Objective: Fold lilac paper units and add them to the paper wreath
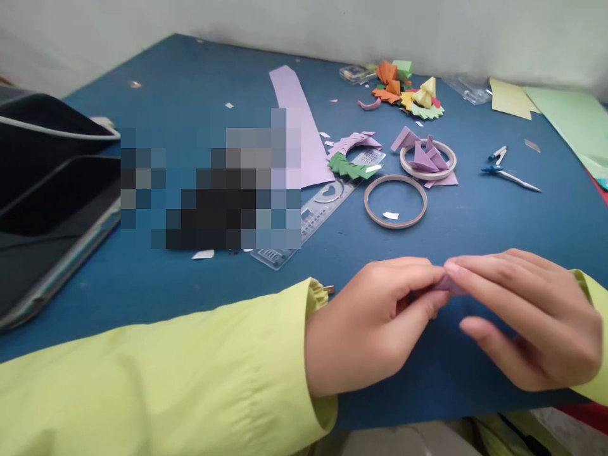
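Close to the table's front edge, my left hand is closed in a pinch on a small piece of folded purple paper. Most of the paper is hidden by fingers. My right hand reaches in from the right, its fingers stretched out and their tips touching the paper's top edge. Its thumb hangs apart below, so that hand is open. Beyond the hands lie a tape ring and a second ring with folded purple pieces in it. A purple and green paper ring lies farther left.
A clear ruler lies partly under a purple sheet. Drawing compasses rest on the right, near a light green sheet. Colourful folded pieces sit at the back. A dark tablet-like device stands left; a blurred patch hides things beside it.
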